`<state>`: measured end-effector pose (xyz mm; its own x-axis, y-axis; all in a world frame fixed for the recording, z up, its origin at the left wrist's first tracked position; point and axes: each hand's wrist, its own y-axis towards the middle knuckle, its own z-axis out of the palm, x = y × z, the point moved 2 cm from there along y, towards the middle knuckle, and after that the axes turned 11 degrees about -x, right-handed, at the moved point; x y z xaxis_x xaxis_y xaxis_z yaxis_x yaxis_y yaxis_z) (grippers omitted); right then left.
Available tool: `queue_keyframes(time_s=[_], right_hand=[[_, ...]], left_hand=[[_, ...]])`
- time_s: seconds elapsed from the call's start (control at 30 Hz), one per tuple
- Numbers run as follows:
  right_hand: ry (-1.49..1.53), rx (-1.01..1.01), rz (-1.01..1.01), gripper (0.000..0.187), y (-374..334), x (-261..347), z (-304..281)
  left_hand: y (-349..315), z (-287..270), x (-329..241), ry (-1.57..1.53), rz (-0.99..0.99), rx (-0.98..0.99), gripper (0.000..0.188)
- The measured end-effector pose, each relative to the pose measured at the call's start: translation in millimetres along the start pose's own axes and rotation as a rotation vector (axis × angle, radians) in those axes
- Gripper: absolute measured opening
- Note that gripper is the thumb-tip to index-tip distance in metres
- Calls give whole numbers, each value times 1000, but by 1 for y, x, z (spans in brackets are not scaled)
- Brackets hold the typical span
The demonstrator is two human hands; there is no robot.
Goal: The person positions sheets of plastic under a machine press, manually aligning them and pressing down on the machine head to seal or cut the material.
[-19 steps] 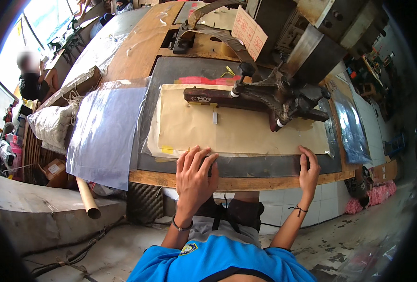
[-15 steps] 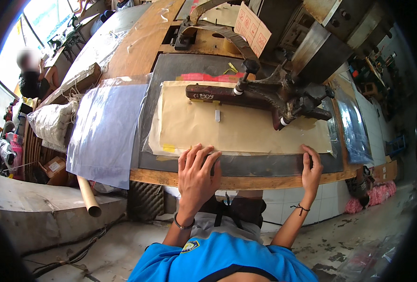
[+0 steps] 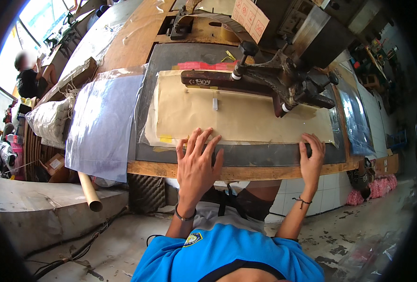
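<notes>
Flat tan paper sheet [image 3: 246, 123] on dark-grey rectangular mat [image 3: 260, 156] seemingly being steadied; left hand [image 3: 196, 165] being spread, fingers apart; right hand [image 3: 313, 156] being curled, pinch not being discernible; even holding likely being called for next.

Top edge chops off the red-printed card [image 3: 250, 19], the seated person's head [image 3: 24, 60] is just a blur, and that dark bar [image 3: 222, 81] hides some tan paper [image 3: 251, 124].

Tan sheet [image 3: 260, 126] before me on the tabletop [image 3: 246, 172]
My left grip [image 3: 195, 170] spreads its fingers at the sheet's near edge; my right grip [image 3: 313, 157] curls loosely by the near right corner. A dark bar [image 3: 222, 82] spans the far side.
</notes>
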<state>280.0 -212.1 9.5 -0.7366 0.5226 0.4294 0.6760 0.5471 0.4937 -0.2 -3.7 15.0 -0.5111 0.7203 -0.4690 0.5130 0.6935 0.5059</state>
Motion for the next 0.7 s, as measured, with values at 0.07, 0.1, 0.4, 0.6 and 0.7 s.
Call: queue_keyframes(time_s=[0.07, 0.1, 0.4, 0.6, 0.7], right_hand=[[-253, -17, -127, 40, -3, 29, 11], [-216, 8, -117, 45, -6, 41, 23], [-16, 328, -516, 65, 12, 78, 52], [152, 507, -574, 59, 0, 51, 5], [479, 617, -482, 43, -4, 26, -20]], left_hand=[[1, 0, -1, 10, 9, 3, 36], [2, 0, -1, 15, 15, 6, 37], [3, -3, -3, -37, -4, -64, 39], [-1, -1, 0, -42, 23, -69, 40], [-1, -4, -5, -26, 41, -28, 45]])
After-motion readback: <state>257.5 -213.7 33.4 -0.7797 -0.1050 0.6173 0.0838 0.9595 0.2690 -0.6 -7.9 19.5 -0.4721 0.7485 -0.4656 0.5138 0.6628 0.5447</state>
